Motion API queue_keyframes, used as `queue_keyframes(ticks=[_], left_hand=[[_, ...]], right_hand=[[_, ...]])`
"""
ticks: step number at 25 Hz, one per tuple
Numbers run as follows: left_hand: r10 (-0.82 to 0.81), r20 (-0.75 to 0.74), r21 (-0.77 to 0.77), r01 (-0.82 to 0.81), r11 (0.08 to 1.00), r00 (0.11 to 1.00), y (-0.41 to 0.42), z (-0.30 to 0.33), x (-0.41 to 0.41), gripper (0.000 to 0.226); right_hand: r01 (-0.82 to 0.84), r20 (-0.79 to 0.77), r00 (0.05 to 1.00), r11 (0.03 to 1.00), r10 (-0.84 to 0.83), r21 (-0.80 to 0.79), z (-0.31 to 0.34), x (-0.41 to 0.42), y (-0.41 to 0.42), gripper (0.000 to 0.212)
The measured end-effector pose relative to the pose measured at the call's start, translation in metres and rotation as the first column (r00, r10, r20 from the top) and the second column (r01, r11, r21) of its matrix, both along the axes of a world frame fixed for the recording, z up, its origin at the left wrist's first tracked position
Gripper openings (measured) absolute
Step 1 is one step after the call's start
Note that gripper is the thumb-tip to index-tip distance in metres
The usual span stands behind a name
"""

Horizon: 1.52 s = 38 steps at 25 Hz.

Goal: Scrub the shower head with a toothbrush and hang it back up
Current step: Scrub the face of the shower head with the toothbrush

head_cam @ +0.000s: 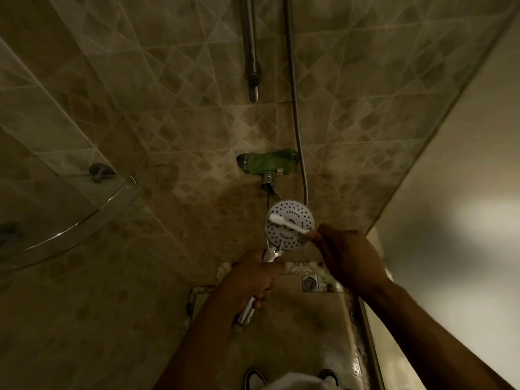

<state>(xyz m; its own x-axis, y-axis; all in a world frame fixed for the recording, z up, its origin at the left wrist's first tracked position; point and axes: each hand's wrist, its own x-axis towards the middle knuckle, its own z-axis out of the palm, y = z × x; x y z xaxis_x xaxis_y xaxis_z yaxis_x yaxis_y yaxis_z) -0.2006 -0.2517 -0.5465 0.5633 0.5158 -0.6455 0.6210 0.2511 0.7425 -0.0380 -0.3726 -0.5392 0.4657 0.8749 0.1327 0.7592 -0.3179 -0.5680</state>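
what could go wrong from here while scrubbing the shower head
1. The right hand grips the toothbrush only at its far end, so hard strokes across the shower head might flick it loose.
2. The left hand alone supports the chrome handle; a slip could drop it onto the floor tiles near the drain.
3. The hose hangs close by and could snag when rehanging.

Landmark: shower head [289, 225]. Right behind it the green-wrapped mixer tap [268, 163], very near. Hose [297, 122] hangs just right of it, rail [250, 49] above. Open room to its left, till the glass corner shelf [84, 220]; wall [450, 192] close on the right.
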Motion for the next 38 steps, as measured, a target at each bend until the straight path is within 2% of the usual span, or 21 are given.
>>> queue_keyframes(ticks=[3, 7, 9, 12, 15, 21, 23, 26, 31, 36, 38], left_hand=[[0.000, -0.004, 0.003, 0.000, 1.000, 1.000, 0.000, -0.005, 0.000, 0.012], [-0.002, 0.000, 0.001, 0.002, 1.000, 1.000, 0.003, -0.009, -0.004, 0.017], [0.000, -0.006, -0.007, 0.000, 1.000, 1.000, 0.004, -0.010, -0.004, 0.016], [0.030, 0.011, -0.040, -0.030, 0.999, 0.999, 0.006, -0.007, -0.003, 0.015], [0.031, 0.020, -0.052, -0.030, 0.998, 0.999, 0.008, -0.001, -0.001, 0.018], [0.054, 0.027, -0.043, -0.053, 0.998, 0.998, 0.018, 0.008, 0.004, 0.014], [0.053, 0.031, -0.072, -0.051, 0.996, 0.998, 0.017, 0.009, 0.004, 0.012], [0.035, 0.052, -0.115, -0.029, 0.993, 0.998, 0.015, 0.010, 0.005, 0.017], [0.046, 0.075, -0.131, -0.036, 0.991, 0.996, 0.018, 0.011, 0.005, 0.020], [0.058, 0.081, -0.152, -0.045, 0.987, 0.995, 0.019, 0.006, 0.005, 0.022], [0.076, 0.105, -0.169, -0.057, 0.984, 0.992, 0.020, 0.006, 0.007, 0.022]], right_hand=[[0.044, -0.001, 0.999, 0.999, -0.044, 0.004, 0.000, 0.004, 0.004, 0.017], [-0.083, -0.041, 0.996, 0.993, 0.080, -0.079, -0.013, -0.016, -0.005, 0.019], [-0.091, -0.051, 0.995, 0.993, 0.087, -0.074, -0.013, -0.015, -0.006, 0.016], [-0.008, -0.055, 0.998, 1.000, 0.008, -0.004, -0.010, -0.003, 0.000, 0.028], [0.083, -0.016, 0.996, 0.996, -0.082, 0.036, -0.009, 0.006, 0.002, 0.030], [0.023, -0.050, 0.998, 0.999, -0.025, -0.044, -0.028, -0.008, -0.007, 0.037], [0.092, -0.112, 0.990, 0.996, -0.090, 0.012, -0.024, 0.000, -0.005, 0.037], [0.196, -0.118, 0.976, 0.977, -0.185, 0.084, -0.016, 0.009, -0.003, 0.033], [0.026, -0.173, 0.985, 1.000, -0.027, -0.006, -0.028, -0.003, -0.012, 0.034], [0.199, -0.182, 0.967, 0.975, -0.178, 0.104, -0.016, 0.012, -0.002, 0.037], [0.157, -0.182, 0.974, 0.982, -0.137, 0.102, -0.016, 0.012, -0.001, 0.037]])
